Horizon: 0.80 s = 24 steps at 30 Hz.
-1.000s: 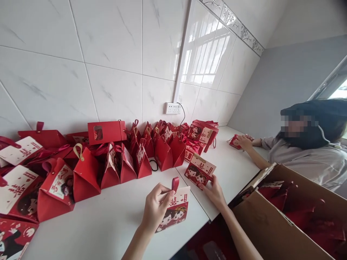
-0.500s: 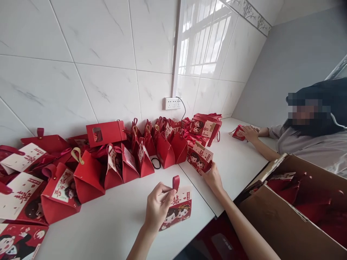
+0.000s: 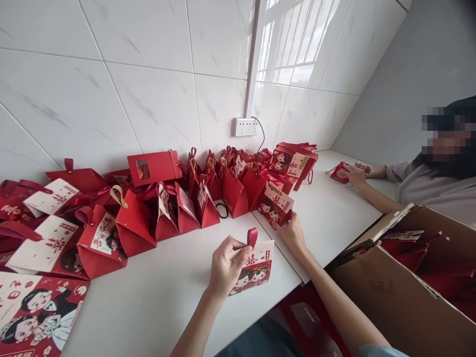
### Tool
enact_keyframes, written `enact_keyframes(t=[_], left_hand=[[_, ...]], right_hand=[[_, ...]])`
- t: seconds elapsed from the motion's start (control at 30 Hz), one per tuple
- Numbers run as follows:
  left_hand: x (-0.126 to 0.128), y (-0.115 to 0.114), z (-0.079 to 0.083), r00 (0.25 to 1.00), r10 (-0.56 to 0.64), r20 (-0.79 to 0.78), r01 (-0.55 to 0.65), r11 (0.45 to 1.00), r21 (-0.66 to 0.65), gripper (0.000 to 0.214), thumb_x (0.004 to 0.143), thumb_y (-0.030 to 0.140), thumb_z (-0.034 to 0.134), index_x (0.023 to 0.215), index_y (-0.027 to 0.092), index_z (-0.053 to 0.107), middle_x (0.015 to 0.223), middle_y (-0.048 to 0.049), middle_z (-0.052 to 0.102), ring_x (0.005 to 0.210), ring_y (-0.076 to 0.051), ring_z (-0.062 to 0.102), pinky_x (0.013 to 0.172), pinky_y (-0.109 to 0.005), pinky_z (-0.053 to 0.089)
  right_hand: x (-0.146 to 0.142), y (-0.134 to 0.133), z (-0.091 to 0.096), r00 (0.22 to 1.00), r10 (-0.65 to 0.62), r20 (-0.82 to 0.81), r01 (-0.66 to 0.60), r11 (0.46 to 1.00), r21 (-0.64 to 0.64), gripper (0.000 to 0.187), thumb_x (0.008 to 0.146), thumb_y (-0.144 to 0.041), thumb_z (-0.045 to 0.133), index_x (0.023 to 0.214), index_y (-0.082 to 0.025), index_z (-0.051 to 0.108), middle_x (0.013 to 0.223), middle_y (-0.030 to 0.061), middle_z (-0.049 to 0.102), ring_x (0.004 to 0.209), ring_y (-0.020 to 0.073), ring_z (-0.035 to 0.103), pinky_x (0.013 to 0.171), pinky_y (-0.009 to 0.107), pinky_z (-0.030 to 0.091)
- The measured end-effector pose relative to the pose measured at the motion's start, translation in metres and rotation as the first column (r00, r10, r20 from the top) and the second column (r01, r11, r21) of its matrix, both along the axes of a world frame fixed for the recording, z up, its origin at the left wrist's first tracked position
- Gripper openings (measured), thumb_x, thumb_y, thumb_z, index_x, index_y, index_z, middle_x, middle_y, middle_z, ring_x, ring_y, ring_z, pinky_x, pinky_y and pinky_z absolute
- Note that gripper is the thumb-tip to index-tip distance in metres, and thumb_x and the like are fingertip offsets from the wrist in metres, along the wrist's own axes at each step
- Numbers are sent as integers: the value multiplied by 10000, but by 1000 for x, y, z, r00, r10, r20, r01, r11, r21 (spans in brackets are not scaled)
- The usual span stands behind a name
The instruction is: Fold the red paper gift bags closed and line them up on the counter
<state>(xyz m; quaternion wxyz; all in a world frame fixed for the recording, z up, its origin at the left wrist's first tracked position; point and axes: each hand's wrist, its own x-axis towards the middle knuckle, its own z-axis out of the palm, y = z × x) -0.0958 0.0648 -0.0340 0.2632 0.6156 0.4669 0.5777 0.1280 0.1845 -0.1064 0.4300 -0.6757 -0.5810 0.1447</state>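
Between the thumb and fingers of my left hand (image 3: pixel 228 265) is the top of a red and cream gift box (image 3: pixel 256 271), printed with two cartoon faces and a red character. Its dark red ribbon loop (image 3: pixel 252 238) sticks up above my fingertips. Further right, my right hand (image 3: pixel 292 232) has its fingers closed at the lower corner of another red and cream gift box (image 3: pixel 277 204), which is tilted among the boxes at the back. My fingertips there are partly hidden.
Several red gift boxes (image 3: pixel 136 223) with loops line the wall. A black hair tie (image 3: pixel 222 210) lies before them. At right stands an open cardboard box (image 3: pixel 394 292) holding more red boxes. Across the table a person's hand (image 3: pixel 355 174) touches a small red box (image 3: pixel 339 172).
The view has turned slightly left and down, so everything sits further right and higher. Both my hands keep their grips on the same boxes, with little movement against the table.
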Motion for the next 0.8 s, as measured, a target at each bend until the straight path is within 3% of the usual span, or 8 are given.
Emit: enact_keyframes(t=[0.57,0.8], left_hand=[[0,-1,0,1000,-2,4,2,1000,26,273,865,366,573,665,180,581,622,5,582,543,-104,550,517,-190,454],[0,-1,-1,1000,0,8,0,1000,27,259,856,349,587,661,178,580,616,9,584,539,-100,555,523,-186,451]], right_hand=[[9,12,7,996,-88,-24,88,996,-2,523,634,-502,666,1009,-200,462,986,139,631,940,347,634,661,405,530],[2,7,1,997,-77,11,76,997,18,570,620,-509,665,1034,-194,432,1065,167,599,1033,367,587,761,451,513]])
